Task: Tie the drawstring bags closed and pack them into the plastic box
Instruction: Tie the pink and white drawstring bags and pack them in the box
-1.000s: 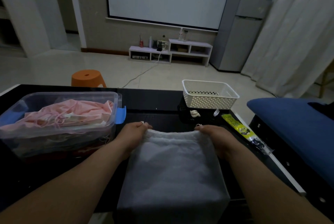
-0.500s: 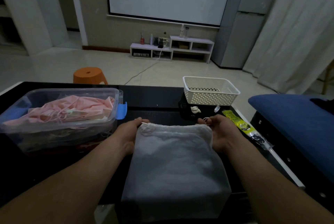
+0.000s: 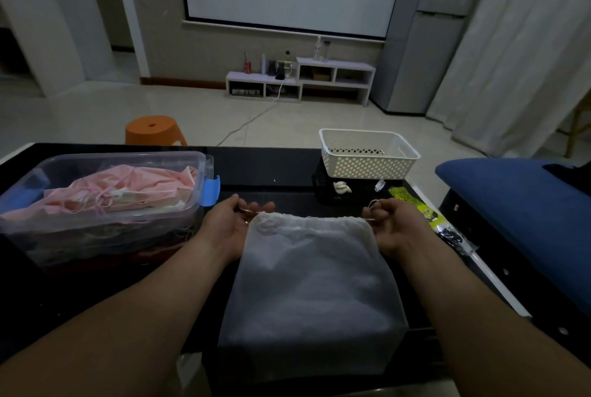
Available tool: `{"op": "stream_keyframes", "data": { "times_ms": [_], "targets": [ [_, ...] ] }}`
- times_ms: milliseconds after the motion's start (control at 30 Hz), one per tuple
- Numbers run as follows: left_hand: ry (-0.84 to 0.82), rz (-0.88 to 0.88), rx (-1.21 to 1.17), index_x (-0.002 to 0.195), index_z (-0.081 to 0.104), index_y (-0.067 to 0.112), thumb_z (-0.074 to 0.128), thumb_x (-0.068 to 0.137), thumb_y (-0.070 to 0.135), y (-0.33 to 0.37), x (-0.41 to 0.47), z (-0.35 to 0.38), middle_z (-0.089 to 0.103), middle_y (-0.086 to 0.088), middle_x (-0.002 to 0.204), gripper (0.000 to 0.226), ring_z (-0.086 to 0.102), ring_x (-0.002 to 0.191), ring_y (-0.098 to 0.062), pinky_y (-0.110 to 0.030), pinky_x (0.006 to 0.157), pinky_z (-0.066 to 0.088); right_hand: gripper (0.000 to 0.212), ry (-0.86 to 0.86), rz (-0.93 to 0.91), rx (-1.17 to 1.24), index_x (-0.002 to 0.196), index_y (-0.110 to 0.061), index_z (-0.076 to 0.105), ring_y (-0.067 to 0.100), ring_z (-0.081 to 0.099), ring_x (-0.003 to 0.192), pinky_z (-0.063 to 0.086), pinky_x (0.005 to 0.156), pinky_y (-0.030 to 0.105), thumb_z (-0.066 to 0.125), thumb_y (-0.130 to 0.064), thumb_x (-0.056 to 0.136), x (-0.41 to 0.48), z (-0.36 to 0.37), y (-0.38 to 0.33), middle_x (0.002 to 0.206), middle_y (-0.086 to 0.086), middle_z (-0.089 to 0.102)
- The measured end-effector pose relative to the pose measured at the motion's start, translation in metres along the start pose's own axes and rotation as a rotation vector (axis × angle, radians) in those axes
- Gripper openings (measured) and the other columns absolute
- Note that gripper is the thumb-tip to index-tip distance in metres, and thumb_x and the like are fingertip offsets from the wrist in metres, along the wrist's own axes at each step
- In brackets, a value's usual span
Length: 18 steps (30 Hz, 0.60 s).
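A white drawstring bag (image 3: 310, 281) lies flat on the black table (image 3: 268, 166) in front of me, its gathered mouth pointing away. My left hand (image 3: 228, 225) pinches the drawstring at the mouth's left corner. My right hand (image 3: 391, 225) pinches the string at the right corner, a small loop showing above its fingers. The two hands pull outward and the mouth is puckered between them. To the left stands a clear plastic box (image 3: 105, 204) with a blue clip, holding a pink drawstring bag (image 3: 128, 185) on top of other bags.
A white perforated basket (image 3: 367, 155) sits on a black crate at the table's far right. A yellow packet (image 3: 415, 207) lies by the right edge. A blue cushion (image 3: 518, 204) is at the right, an orange stool (image 3: 153, 129) beyond the table.
Both hands shifted from lying on the bag's top edge to pinching the drawstring ends and drawing them apart. The mouth has gathered and narrowed, and the bag slid slightly away from me.
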<state>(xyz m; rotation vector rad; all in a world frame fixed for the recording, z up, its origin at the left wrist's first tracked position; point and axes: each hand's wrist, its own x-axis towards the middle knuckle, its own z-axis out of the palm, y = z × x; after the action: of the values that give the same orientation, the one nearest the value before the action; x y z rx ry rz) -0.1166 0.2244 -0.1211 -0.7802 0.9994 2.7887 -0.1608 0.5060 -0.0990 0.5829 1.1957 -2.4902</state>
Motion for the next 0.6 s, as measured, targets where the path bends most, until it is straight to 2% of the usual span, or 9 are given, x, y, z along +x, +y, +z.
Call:
{"op": "stream_keyframes", "data": {
  "times_ms": [33, 100, 167, 233, 300, 367, 433, 500, 600],
  "targets": [
    [-0.01, 0.011, -0.018, 0.069, 0.045, 0.018, 0.042, 0.11, 0.036, 0.0, 0.001, 0.001, 0.049, -0.001, 0.063, 0.045, 0.062, 0.071, -0.021, -0.048, 0.077, 0.056, 0.035, -0.009, 0.0, 0.07, 0.065, -0.015, 0.041, 0.013, 0.041, 0.051, 0.051, 0.097, 0.036, 0.039, -0.014, 0.1, 0.001, -0.002, -0.001, 0.049, -0.004, 0.03],
    [-0.011, -0.005, -0.02, 0.066, 0.04, 0.021, 0.042, 0.109, 0.036, 0.001, 0.006, 0.0, 0.032, 0.003, 0.055, 0.046, 0.037, 0.048, -0.013, -0.032, 0.051, 0.05, 0.031, 0.012, 0.016, 0.142, 0.067, -0.014, 0.041, 0.008, 0.028, 0.035, 0.056, 0.053, 0.028, 0.038, -0.011, 0.098, 0.003, -0.005, -0.004, 0.05, -0.006, 0.029],
    [-0.014, 0.055, 0.265, 0.066, 0.04, 0.024, 0.041, 0.109, 0.035, 0.0, 0.011, -0.001, 0.029, 0.005, 0.054, 0.044, 0.025, 0.042, -0.01, -0.023, 0.036, 0.026, 0.027, 0.055, 0.0, -0.042, 0.069, -0.015, 0.041, 0.006, 0.022, 0.03, 0.023, 0.029, 0.017, 0.038, -0.01, 0.095, 0.003, -0.008, -0.002, 0.047, -0.007, 0.026],
    [-0.038, 0.273, 0.851, 0.067, 0.045, 0.025, 0.041, 0.109, 0.03, -0.006, 0.012, 0.001, 0.038, 0.006, 0.059, 0.042, 0.033, 0.047, -0.01, -0.026, 0.043, 0.028, 0.026, 0.148, -0.094, -0.363, 0.068, -0.016, 0.041, 0.009, 0.021, 0.033, 0.016, 0.032, 0.018, 0.04, -0.009, 0.093, 0.006, -0.012, 0.003, 0.05, -0.003, 0.026],
    [-0.053, 0.549, 1.416, 0.071, 0.054, 0.017, 0.041, 0.11, 0.024, -0.013, 0.012, 0.003, 0.051, 0.001, 0.069, 0.041, 0.047, 0.062, -0.015, -0.032, 0.057, 0.035, 0.022, 0.21, -0.291, -0.849, 0.07, -0.014, 0.048, 0.017, 0.036, 0.042, 0.028, 0.04, 0.026, 0.046, -0.008, 0.091, 0.002, -0.013, 0.002, 0.061, 0.004, 0.037],
    [-0.052, 0.643, 1.575, 0.071, 0.056, 0.013, 0.042, 0.109, 0.025, -0.011, 0.013, -0.003, 0.058, -0.005, 0.074, 0.043, 0.054, 0.071, -0.022, -0.034, 0.062, 0.036, 0.012, 0.227, -0.5, -1.64, 0.083, -0.01, 0.06, 0.03, 0.058, 0.074, 0.038, 0.06, 0.037, 0.053, -0.003, 0.091, 0.001, -0.018, -0.005, 0.083, 0.011, 0.054],
    [-0.018, 0.654, 1.654, 0.072, 0.059, 0.018, 0.042, 0.108, 0.027, -0.004, 0.016, -0.01, 0.065, -0.008, 0.083, 0.041, 0.06, 0.079, -0.025, -0.036, 0.069, 0.042, 0.012, 0.255, -0.625, -2.059, 0.098, -0.002, 0.067, 0.034, 0.059, 0.101, 0.032, 0.07, 0.034, 0.057, -0.001, 0.091, 0.002, -0.022, -0.011, 0.102, 0.016, 0.061],
    [0.015, 0.643, 1.787, 0.072, 0.056, 0.021, 0.04, 0.108, 0.03, -0.001, 0.015, -0.014, 0.065, -0.008, 0.089, 0.041, 0.061, 0.084, -0.028, -0.038, 0.076, 0.046, 0.014, 0.25, -0.726, -1.985, 0.097, 0.002, 0.068, 0.036, 0.06, 0.103, 0.035, 0.07, 0.036, 0.058, -0.005, 0.091, 0.003, -0.024, -0.006, 0.101, 0.017, 0.064],
    [0.074, 0.66, 1.827, 0.074, 0.053, 0.024, 0.037, 0.109, 0.037, -0.006, 0.01, -0.01, 0.061, -0.003, 0.086, 0.041, 0.059, 0.084, -0.028, -0.038, 0.076, 0.045, 0.023, 0.259, -0.739, -1.352, 0.076, -0.003, 0.059, 0.038, 0.06, 0.085, 0.036, 0.064, 0.04, 0.055, -0.018, 0.093, 0.003, -0.01, 0.009, 0.076, 0.011, 0.06]
  ]
}}
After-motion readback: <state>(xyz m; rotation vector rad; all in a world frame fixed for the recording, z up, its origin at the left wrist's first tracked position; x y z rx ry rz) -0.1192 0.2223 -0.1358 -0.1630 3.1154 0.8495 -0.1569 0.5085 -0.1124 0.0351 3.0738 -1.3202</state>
